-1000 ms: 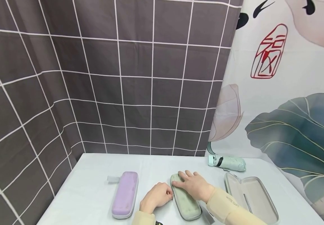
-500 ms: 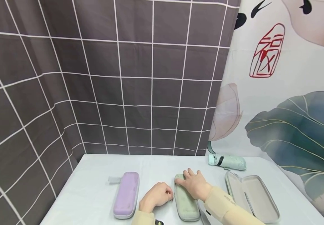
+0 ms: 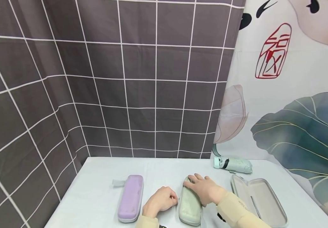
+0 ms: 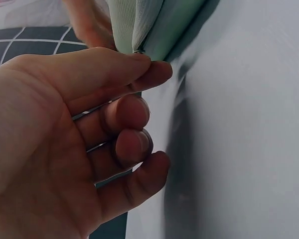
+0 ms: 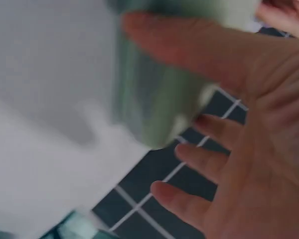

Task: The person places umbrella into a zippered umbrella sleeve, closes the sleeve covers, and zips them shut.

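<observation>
Green fabric covers the case [image 3: 190,204] I am working on; it lies low and centre in the head view, closed, long axis running away from me on the bench [image 3: 158,167]. My right hand [image 3: 205,189] rests flat on its far end, fingers straight and spread, pressing rather than gripping. My left hand [image 3: 160,200] sits just beside the case's left edge with fingers curled; in the left wrist view its thumb and forefinger [image 4: 139,74] appear to pinch something small at the case's seam, likely a zip pull, though the pull itself is hidden.

I judge the case light and semi-stiff: a moulded shell with a slightly grippy cloth skin, unlikely to slip or break. The long sides look like the best place to hold it.

At lower left lies a purple case [image 3: 130,198], closed. At lower right an open case [image 3: 259,199] lies with its lid back. Behind it, right of centre, is a folded umbrella [image 3: 233,164], well apart from both hands.
</observation>
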A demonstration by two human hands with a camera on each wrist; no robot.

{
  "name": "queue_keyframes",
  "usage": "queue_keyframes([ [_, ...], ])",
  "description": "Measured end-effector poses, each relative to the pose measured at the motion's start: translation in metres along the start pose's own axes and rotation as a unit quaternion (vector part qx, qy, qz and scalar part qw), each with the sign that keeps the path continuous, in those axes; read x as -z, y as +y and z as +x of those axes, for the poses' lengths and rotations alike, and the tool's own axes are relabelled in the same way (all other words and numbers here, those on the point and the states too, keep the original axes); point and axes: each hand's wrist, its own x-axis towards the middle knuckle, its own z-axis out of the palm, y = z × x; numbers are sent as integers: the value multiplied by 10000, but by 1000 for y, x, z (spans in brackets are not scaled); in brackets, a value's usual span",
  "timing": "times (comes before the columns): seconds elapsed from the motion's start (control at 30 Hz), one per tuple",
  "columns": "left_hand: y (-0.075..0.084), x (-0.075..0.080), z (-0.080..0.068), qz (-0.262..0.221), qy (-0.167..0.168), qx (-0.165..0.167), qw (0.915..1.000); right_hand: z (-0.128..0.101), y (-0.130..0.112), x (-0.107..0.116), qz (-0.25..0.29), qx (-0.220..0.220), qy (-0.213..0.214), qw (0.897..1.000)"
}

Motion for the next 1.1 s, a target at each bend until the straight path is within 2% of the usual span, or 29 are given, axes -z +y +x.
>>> queue_keyframes([
  [0.2, -1, -2, -1, -214, -138, 58, 9997, -7, 12, -14, 721, 173, 99, 9972],
  [0.4, -9, 0, 1, -104, -51, -14, 9999, -9, 14, -25, 1605, 260, 608, 9848],
  [0.53, -15, 3, 1, -194, 0, -58, 9998, -11, 12, -31, 1871, 302, 826, 9784],
  [0.6, -16, 6, 0, -269, -20, -51, 9996, -13, 12, -32, 2096, 279, 895, 9733],
  [0.8, -17, 10, -1, -417, -72, -82, 9991, -21, 14, -46, 2927, 125, 1110, 9497],
  [0.97, -21, 10, 0, -418, 9, -121, 9991, -25, 15, -48, 3062, 114, 1263, 9435],
  [1.1, -26, 9, -3, -572, -6, -118, 9983, -23, 14, -45, 3085, 135, 1196, 9436],
])
